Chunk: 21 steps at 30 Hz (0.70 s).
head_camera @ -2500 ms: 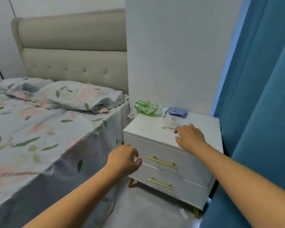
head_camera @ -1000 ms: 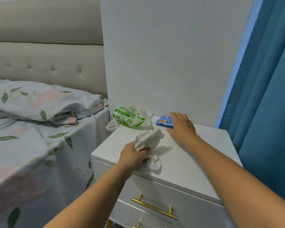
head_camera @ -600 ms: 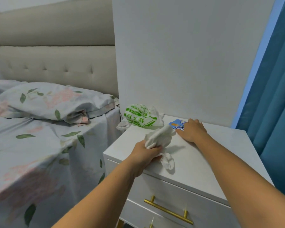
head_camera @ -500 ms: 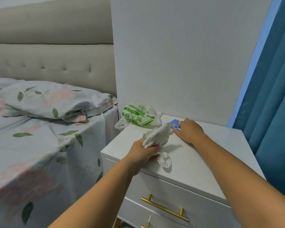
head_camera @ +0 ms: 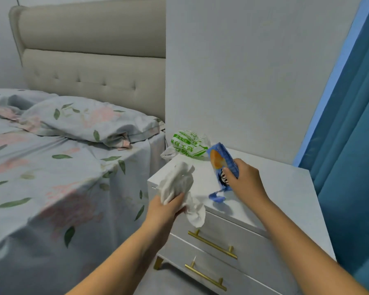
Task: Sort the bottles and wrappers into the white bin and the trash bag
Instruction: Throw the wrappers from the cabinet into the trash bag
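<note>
White nightstand (head_camera: 275,188): two drawers, gold bar handles. Right of bed (head_camera: 51,177) with floral bedding. Green-and-white plastic bag (head_camera: 185,145) crumpled at far left corner of top, green print, characters unreadable. Blue snack wrapper (head_camera: 221,167) held upright above top, orange picture, cartoon face, torn lower end; right hand (head_camera: 243,179) fingers clamped on it. Crumpled white tissue wad (head_camera: 179,188) off near left edge; left hand (head_camera: 166,209) fingers curled round it.

A white nightstand (head_camera: 281,188) bears a green-printed plastic bag (head_camera: 186,145) at its back-left corner.
</note>
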### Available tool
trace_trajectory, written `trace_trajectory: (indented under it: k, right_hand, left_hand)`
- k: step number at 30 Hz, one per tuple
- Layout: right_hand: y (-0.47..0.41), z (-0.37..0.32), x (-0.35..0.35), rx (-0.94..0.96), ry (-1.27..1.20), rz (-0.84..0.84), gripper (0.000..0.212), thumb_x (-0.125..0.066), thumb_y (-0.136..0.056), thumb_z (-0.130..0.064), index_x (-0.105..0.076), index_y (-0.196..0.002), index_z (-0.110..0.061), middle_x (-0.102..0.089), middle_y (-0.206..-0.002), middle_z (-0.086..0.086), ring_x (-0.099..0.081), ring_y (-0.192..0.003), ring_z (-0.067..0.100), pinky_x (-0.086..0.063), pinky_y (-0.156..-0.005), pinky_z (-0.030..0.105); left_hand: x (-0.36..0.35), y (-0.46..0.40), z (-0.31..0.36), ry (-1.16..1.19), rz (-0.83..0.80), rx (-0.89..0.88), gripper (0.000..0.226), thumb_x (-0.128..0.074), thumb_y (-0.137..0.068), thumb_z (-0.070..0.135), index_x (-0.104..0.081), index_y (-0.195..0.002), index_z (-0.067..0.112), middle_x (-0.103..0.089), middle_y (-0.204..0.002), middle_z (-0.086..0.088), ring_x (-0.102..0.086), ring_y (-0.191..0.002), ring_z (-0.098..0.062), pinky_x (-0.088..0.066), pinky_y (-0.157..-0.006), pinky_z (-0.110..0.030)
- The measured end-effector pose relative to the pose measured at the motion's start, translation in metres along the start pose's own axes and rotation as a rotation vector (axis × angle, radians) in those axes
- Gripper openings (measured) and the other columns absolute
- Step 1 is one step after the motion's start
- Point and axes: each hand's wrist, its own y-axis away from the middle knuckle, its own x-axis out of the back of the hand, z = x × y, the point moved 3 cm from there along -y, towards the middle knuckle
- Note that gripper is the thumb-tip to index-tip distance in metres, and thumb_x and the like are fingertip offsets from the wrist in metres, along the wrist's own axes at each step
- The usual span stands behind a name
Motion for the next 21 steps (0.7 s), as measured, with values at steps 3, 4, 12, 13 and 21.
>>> trace_trajectory:
  k: [3, 4, 12, 13, 21]
  right_hand:
    - [0.044, -0.048, -0.022, 0.0, -0.136, -0.105, 0.034, -0.058, -0.093, -0.019, -0.039, -0.064, -0.021, -0.047, -0.061, -0.005, -0.043, -0.056, 0.007, -0.035, -0.05, 0.012]
    - [0.057, -0.063, -0.033, 0.005, -0.162, -0.15, 0.033, -0.059, -0.093, -0.02, -0.041, -0.065, -0.018, -0.047, -0.061, -0.003, -0.044, -0.057, 0.009, -0.034, -0.05, 0.012]
    - [0.176, -0.188, -0.114, -0.07, -0.402, -0.521, 0.024, -0.061, -0.091, -0.023, -0.058, -0.088, 0.001, -0.061, -0.08, 0.013, -0.055, -0.074, 0.021, -0.039, -0.058, 0.025]
    - [0.191, -0.204, -0.12, -0.072, -0.432, -0.555, 0.024, -0.062, -0.091, -0.022, -0.059, -0.089, 0.002, -0.062, -0.082, 0.015, -0.056, -0.072, 0.021, -0.04, -0.059, 0.024]
    - [0.33, -0.336, -0.153, 0.059, -0.485, -0.856, 0.021, -0.06, -0.091, -0.022, -0.06, -0.095, -0.001, -0.068, -0.093, 0.013, -0.062, -0.086, 0.025, -0.047, -0.07, 0.03]
  left_hand:
    - [0.057, 0.049, 0.009, -0.107, 0.038, 0.018, 0.036, -0.07, -0.073, 0.015, -0.065, -0.106, 0.002, -0.07, -0.097, -0.018, -0.066, -0.086, -0.023, -0.057, -0.079, -0.034]
    - [0.075, 0.064, 0.014, -0.153, 0.035, 0.027, 0.038, -0.071, -0.073, 0.016, -0.064, -0.108, 0.002, -0.071, -0.1, -0.02, -0.067, -0.089, -0.024, -0.055, -0.086, -0.039]
    - [0.205, 0.195, 0.063, -0.184, 0.304, 0.085, 0.012, -0.066, -0.086, 0.005, -0.064, -0.095, 0.012, -0.07, -0.087, -0.009, -0.069, -0.069, -0.011, -0.055, -0.061, -0.021]
    - [0.222, 0.215, 0.069, -0.175, 0.35, 0.092, 0.011, -0.063, -0.088, 0.003, -0.063, -0.096, 0.012, -0.069, -0.087, -0.009, -0.068, -0.069, -0.012, -0.054, -0.063, -0.022]
    - [0.364, 0.416, 0.101, -0.121, 0.682, 0.055, 0.026, -0.073, -0.078, 0.006, -0.062, -0.101, 0.005, -0.071, -0.083, -0.01, -0.068, -0.074, -0.021, -0.055, -0.072, -0.033]
